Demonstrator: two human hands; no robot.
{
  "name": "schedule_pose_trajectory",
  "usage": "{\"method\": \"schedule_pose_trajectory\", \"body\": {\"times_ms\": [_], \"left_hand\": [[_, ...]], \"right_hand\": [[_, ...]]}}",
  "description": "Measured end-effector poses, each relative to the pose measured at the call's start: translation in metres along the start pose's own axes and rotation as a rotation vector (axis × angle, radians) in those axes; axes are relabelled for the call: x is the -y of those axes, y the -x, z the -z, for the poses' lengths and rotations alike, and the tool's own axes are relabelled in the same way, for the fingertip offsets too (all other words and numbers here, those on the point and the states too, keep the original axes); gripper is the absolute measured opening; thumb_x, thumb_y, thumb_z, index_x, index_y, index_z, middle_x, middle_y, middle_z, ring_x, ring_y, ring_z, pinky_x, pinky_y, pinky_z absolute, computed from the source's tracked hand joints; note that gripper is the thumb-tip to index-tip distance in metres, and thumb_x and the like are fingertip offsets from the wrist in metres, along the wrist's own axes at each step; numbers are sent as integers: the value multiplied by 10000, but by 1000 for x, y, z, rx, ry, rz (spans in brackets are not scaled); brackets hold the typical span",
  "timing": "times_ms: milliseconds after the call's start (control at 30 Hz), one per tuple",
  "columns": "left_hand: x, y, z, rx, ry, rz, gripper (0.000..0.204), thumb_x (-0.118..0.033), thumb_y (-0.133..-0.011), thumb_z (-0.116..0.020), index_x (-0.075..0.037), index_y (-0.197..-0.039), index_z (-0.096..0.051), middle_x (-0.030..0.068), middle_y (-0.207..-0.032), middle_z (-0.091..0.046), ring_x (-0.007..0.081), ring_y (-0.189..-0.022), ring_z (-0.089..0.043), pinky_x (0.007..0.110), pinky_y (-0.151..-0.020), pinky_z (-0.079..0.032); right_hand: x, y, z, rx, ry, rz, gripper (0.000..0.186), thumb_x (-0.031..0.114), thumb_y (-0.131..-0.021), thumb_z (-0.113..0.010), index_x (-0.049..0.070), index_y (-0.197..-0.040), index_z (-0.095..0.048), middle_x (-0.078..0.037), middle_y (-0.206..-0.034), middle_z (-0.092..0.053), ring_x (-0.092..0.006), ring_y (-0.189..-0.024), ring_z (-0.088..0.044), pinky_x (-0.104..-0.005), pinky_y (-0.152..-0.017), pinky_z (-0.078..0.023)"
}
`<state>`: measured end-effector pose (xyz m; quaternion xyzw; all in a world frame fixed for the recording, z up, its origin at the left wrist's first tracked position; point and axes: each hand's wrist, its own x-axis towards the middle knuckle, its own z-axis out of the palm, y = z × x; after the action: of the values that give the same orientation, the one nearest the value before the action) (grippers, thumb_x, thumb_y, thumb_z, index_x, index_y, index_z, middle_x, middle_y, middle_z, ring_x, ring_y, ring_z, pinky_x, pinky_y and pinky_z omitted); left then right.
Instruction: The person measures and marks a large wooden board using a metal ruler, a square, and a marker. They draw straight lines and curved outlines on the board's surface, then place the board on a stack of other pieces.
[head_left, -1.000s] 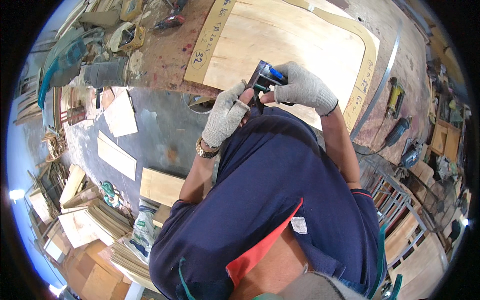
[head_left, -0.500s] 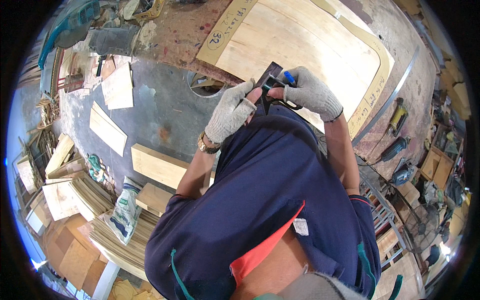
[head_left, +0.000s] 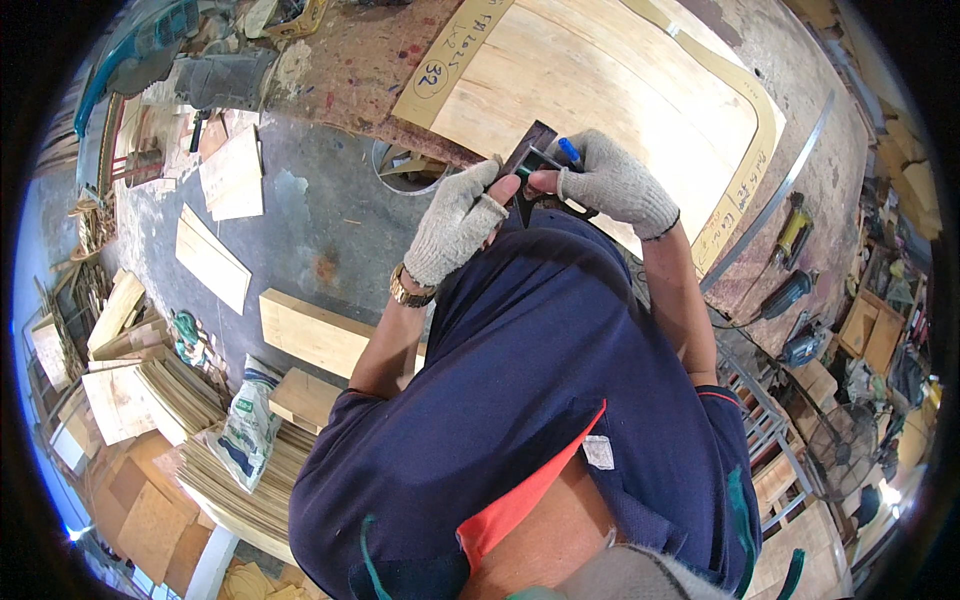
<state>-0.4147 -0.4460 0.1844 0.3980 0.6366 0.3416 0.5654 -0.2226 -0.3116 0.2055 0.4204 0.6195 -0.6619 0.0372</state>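
Both my hands wear grey knit gloves with bare fingertips showing. My left hand (head_left: pixel 452 226) is closed on the left side of a dark metal tool (head_left: pixel 531 143), which has a flat bar at its far end and black parts beneath. From the other side, my right hand (head_left: pixel 622 188) pinches the same tool with thumb and fingers. A blue-capped pen (head_left: pixel 570 150) sticks up from the right hand's grip. The tool is held above my lap, by the near edge of a pale wood panel (head_left: pixel 590 95). My fingers hide much of it, so its exact kind is unclear.
A tan template strip (head_left: pixel 425 95) borders the panel on the workbench (head_left: pixel 350 70). Power tools (head_left: pixel 790 290) lie to the right. Thin boards (head_left: pixel 213 258) lie on the floor at left, near a thick plank (head_left: pixel 315 330), stacked sheets (head_left: pixel 180 395) and a plastic bag (head_left: pixel 250 420).
Both hands and the tool have shifted very slightly toward the left. The grip on the tool looks the same.
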Motion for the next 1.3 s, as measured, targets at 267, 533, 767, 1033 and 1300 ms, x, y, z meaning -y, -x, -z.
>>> {"method": "schedule_pose_trajectory", "body": {"times_ms": [267,533,767,1033,1300], "left_hand": [[6,-2,1,7,7,-1,534,-343,-1001,-633,99,-1298,-585,23,-641,-578,66,-507,-523,256,-467,-417],[20,-4,-3,-264,-315,-372,349,-362,-992,-616,-13,-992,-600,179,-714,-592,331,-637,-612,403,-593,-469],[107,-46,29,-346,-466,-275,404,-450,-1007,-521,-57,-979,-609,222,-834,-645,448,-841,-632,522,-710,-471],[200,-93,82,-340,-687,-106,346,-424,-982,-562,-81,-939,-571,216,-853,-670,442,-862,-654,559,-714,-468],[222,-107,89,-442,-621,-95,353,-350,-942,-631,-77,-1164,-605,211,-1061,-711,418,-990,-674,510,-813,-515]], "right_hand": [[-7,-5,-10,-63,79,58,396,385,-769,-884,29,-867,-740,16,-661,-629,-102,-610,-571,-289,-577,-447],[-27,-27,-10,65,-85,43,262,258,-845,-839,21,-844,-727,42,-633,-588,-51,-567,-525,-249,-515,-396],[-72,-90,-21,-504,520,122,537,540,-893,-678,4,-879,-704,-120,-666,-620,-218,-648,-613,-403,-625,-477],[-100,-137,-24,-407,-225,152,511,452,-1048,-485,11,-923,-710,-66,-682,-635,-151,-657,-609,-326,-641,-479],[-95,-185,-49,-272,-365,256,409,365,-1039,-544,-2,-1020,-724,-57,-783,-701,-127,-763,-642,-282,-767,-479]]}}
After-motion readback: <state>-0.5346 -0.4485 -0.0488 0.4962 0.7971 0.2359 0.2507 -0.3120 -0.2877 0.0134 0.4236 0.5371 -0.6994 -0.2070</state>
